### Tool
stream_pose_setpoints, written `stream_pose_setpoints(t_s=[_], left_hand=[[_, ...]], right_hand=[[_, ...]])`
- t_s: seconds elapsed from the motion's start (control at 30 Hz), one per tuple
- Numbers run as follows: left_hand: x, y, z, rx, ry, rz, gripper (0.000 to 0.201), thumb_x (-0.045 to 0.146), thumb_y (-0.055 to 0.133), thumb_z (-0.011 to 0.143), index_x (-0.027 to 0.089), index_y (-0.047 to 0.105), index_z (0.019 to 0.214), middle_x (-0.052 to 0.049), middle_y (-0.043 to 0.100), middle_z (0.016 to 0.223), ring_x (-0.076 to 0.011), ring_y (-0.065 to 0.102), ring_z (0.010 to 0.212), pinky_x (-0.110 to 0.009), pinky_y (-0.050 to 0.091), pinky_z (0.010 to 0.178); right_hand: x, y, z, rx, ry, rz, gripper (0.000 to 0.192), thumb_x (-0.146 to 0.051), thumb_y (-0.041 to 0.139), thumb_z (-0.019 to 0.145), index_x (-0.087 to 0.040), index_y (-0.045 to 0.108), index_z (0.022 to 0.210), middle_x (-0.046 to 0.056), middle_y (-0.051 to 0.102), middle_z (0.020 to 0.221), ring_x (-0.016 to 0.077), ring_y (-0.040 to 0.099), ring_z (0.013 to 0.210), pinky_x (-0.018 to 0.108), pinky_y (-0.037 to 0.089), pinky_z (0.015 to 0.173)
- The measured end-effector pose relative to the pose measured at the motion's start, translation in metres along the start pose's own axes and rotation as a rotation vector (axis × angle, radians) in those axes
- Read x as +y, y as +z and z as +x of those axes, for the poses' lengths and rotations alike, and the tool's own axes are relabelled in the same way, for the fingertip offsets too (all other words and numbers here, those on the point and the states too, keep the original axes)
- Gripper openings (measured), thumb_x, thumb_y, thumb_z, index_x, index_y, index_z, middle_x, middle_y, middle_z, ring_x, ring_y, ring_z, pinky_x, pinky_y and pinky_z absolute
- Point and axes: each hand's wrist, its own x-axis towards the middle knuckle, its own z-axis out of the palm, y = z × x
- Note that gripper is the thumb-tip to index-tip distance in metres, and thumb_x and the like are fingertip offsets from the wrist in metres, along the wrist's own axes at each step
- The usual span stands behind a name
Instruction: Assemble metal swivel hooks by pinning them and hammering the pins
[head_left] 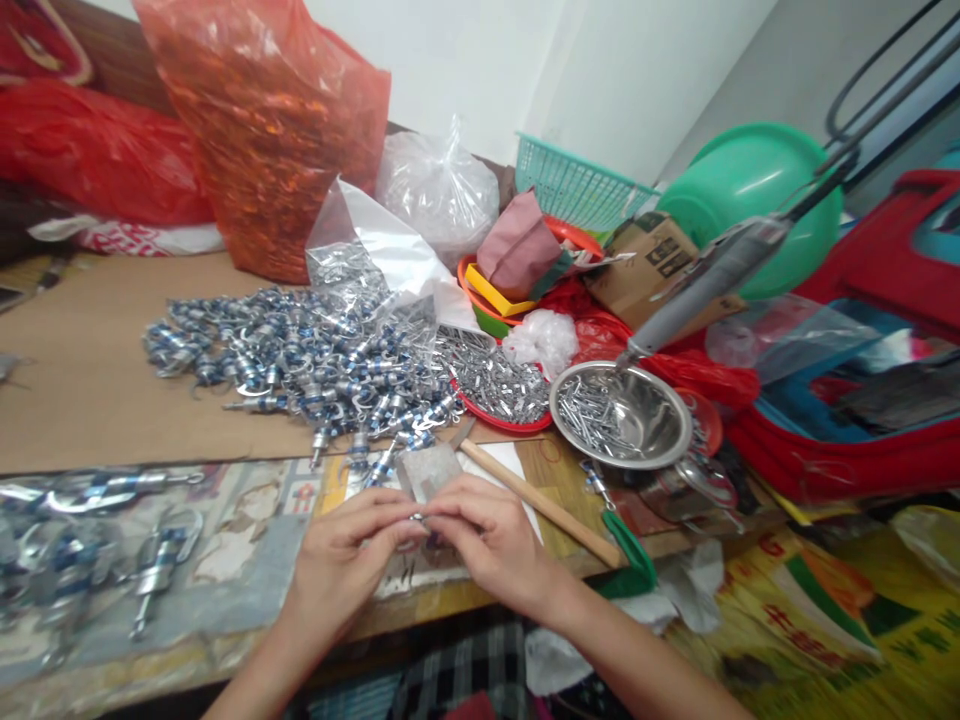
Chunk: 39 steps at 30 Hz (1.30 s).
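Note:
My left hand (341,560) and my right hand (487,540) meet near the table's front edge, fingertips pinched together on a small metal part (418,519) that is mostly hidden by the fingers. Just behind them lies a hammer (480,470) with a grey head and a wooden handle running to the right. A large heap of blue-and-silver metal clasps (300,360) is spread on brown cardboard beyond the hands.
A steel bowl (660,440) and a red plate (510,425) hold small metal pins. An electric screwdriver (705,285) hangs over the bowl. Plastic bags (270,130), a teal basket (577,185), a green basin (750,190) and red crates (862,440) crowd the back and right.

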Motion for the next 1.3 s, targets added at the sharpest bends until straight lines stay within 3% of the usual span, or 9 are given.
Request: stream_pose_setpoints(t_s=[0.17, 0.27, 0.37, 0.5, 0.73, 0.93, 1.03, 1.17, 1.3], left_hand=[[0.007, -0.002, 0.0, 0.044, -0.162, -0.148, 0.011, 0.027, 0.063, 0.066, 0.022, 0.07, 0.06, -0.001, 0.069, 0.073, -0.0182, 0.062, 0.071, -0.025, 0.05, 0.064], [0.015, -0.004, 0.003, 0.01, -0.139, -0.093, 0.011, 0.028, 0.062, 0.067, 0.022, 0.069, 0.062, -0.001, 0.069, 0.072, -0.0187, 0.061, 0.073, -0.027, 0.047, 0.071], [0.023, -0.006, 0.005, -0.004, -0.076, -0.008, 0.014, 0.029, 0.06, 0.069, 0.022, 0.067, 0.06, -0.002, 0.068, 0.074, -0.0196, 0.06, 0.076, -0.029, 0.045, 0.076], [0.028, -0.007, 0.004, -0.01, -0.077, 0.008, 0.015, 0.03, 0.057, 0.071, 0.022, 0.067, 0.062, -0.002, 0.069, 0.078, -0.0203, 0.06, 0.078, -0.029, 0.045, 0.076], [0.023, -0.006, 0.002, -0.048, -0.283, -0.143, 0.018, 0.034, 0.059, 0.069, 0.019, 0.069, 0.068, -0.001, 0.071, 0.066, -0.0182, 0.061, 0.064, -0.026, 0.047, 0.061], [0.022, -0.004, 0.0, -0.064, -0.271, -0.147, 0.016, 0.032, 0.06, 0.068, 0.018, 0.067, 0.066, -0.002, 0.07, 0.064, -0.0177, 0.061, 0.062, -0.025, 0.047, 0.06], [0.025, -0.007, 0.001, -0.149, -0.219, -0.139, 0.015, 0.03, 0.059, 0.071, 0.018, 0.066, 0.066, -0.002, 0.07, 0.068, -0.0176, 0.061, 0.066, -0.025, 0.047, 0.063], [0.027, -0.012, 0.004, -0.216, -0.188, -0.155, 0.015, 0.029, 0.058, 0.072, 0.019, 0.066, 0.064, -0.001, 0.069, 0.068, -0.0164, 0.06, 0.067, -0.024, 0.046, 0.064], [0.024, -0.007, 0.002, -0.157, -0.312, -0.227, 0.017, 0.033, 0.06, 0.07, 0.018, 0.068, 0.068, -0.002, 0.07, 0.068, -0.0176, 0.061, 0.066, -0.026, 0.048, 0.064]], right_hand=[[0.007, 0.0, -0.016, 0.084, -0.303, -0.225, 0.024, -0.019, 0.057, 0.078, -0.015, 0.056, 0.101, 0.009, 0.062, 0.09, 0.0167, 0.058, 0.084, 0.029, 0.049, 0.072], [0.013, -0.004, -0.019, 0.035, -0.533, -0.419, 0.021, -0.009, 0.049, 0.08, -0.015, 0.057, 0.098, 0.01, 0.064, 0.091, 0.0168, 0.059, 0.082, 0.028, 0.049, 0.067], [0.013, -0.01, -0.017, 0.027, -0.623, -0.488, 0.019, -0.01, 0.049, 0.081, -0.014, 0.059, 0.096, 0.011, 0.065, 0.091, 0.0185, 0.059, 0.086, 0.029, 0.05, 0.068], [0.01, -0.009, -0.014, 0.101, -0.571, -0.4, 0.024, -0.009, 0.046, 0.08, -0.017, 0.06, 0.098, 0.01, 0.065, 0.094, 0.0164, 0.06, 0.087, 0.027, 0.052, 0.069], [0.01, 0.006, -0.02, 0.191, -0.269, -0.09, 0.016, -0.016, 0.053, 0.079, -0.019, 0.067, 0.086, 0.007, 0.066, 0.086, 0.0114, 0.064, 0.069, 0.02, 0.054, 0.06], [0.008, -0.001, -0.024, 0.142, -0.507, -0.306, 0.021, -0.008, 0.048, 0.079, -0.014, 0.063, 0.094, 0.011, 0.067, 0.092, 0.0164, 0.063, 0.078, 0.027, 0.052, 0.064], [0.005, -0.006, -0.025, 0.112, -0.597, -0.361, 0.022, -0.011, 0.044, 0.081, -0.011, 0.061, 0.095, 0.014, 0.067, 0.091, 0.0183, 0.062, 0.078, 0.029, 0.052, 0.062], [0.004, -0.006, -0.025, 0.123, -0.474, -0.298, 0.022, -0.008, 0.048, 0.079, -0.015, 0.064, 0.091, 0.01, 0.067, 0.091, 0.0154, 0.063, 0.079, 0.025, 0.052, 0.065], [0.003, 0.001, -0.024, 0.2, -0.289, -0.111, 0.015, -0.011, 0.056, 0.076, -0.015, 0.069, 0.084, 0.009, 0.068, 0.084, 0.013, 0.064, 0.07, 0.02, 0.053, 0.063]])
